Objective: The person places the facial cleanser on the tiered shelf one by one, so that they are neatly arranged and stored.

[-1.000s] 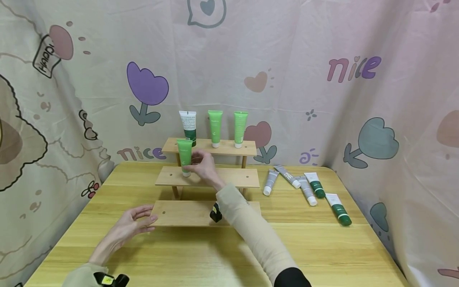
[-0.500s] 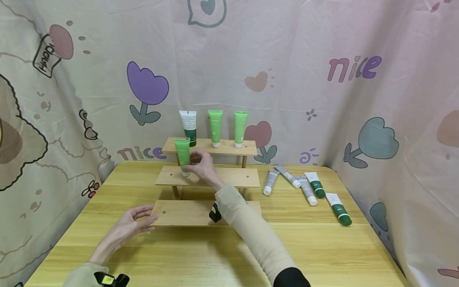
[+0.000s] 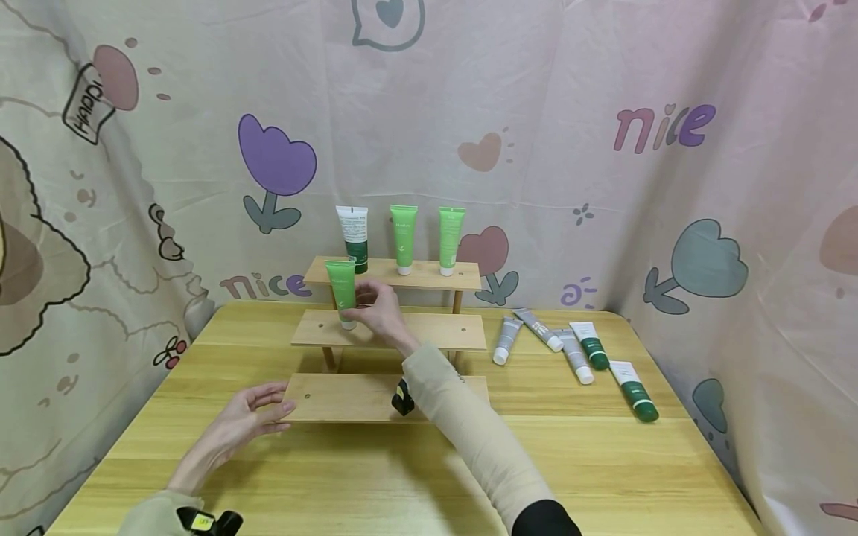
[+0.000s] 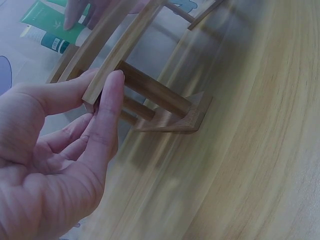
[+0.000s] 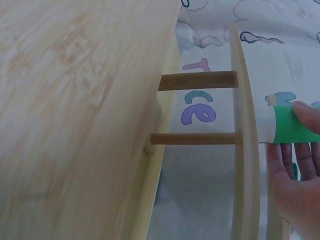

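On the middle step of a three-tier wooden display stand (image 3: 355,397), a green squeeze tube (image 3: 342,281) stands cap down. My right hand (image 3: 380,314) pinches it low, near its white cap. In the right wrist view the thumb and fingers lie on either side of the green tube (image 5: 290,125). My left hand (image 3: 243,418) grips the left end of the lowest step; the left wrist view shows that board (image 4: 107,75) between thumb and fingers. Along the top step stand a white and dark green tube (image 3: 353,234) and two light green tubes (image 3: 404,234).
Right of the stand, grey tubes (image 3: 507,340) and white and dark green tubes (image 3: 633,391) lie loose on the wooden table (image 3: 375,476). A printed curtain (image 3: 536,97) hangs behind the table and along its sides.
The green tube in my right hand has shifted slightly left on the middle step, then stayed put. My left hand has kept its place on the stand.
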Tool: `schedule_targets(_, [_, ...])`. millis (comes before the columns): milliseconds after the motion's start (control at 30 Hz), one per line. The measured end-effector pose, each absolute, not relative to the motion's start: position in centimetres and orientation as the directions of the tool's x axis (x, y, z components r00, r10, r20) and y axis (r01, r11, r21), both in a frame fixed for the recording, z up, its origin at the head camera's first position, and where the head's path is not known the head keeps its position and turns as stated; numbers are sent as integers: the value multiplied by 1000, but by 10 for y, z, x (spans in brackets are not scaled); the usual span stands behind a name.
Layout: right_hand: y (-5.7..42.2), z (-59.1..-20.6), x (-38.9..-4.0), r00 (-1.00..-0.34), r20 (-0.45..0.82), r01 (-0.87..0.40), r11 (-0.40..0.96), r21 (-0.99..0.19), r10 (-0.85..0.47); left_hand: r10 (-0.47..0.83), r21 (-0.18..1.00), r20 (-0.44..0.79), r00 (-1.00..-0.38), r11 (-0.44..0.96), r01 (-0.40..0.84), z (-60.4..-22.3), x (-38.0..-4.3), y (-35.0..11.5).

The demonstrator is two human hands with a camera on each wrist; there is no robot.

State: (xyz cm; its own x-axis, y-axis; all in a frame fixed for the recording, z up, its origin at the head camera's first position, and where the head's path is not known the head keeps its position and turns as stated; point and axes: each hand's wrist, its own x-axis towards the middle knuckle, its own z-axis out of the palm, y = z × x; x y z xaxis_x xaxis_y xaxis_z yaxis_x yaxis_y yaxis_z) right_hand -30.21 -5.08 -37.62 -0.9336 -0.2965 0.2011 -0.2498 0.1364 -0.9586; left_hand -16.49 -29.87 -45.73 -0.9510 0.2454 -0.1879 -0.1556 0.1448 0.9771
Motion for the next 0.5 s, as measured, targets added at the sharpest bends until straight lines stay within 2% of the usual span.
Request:
schedule_targets(200, [-46,-366,-294,-923,192,-253,150,-956,-333,245,978,-186,-952,144,-154,-458,-165,-298])
schedule_targets(500, [-31,-372,-298,-880,263,-330,110,-938,-396,248,977,-188,-950,144,-156,-458,-165,-299])
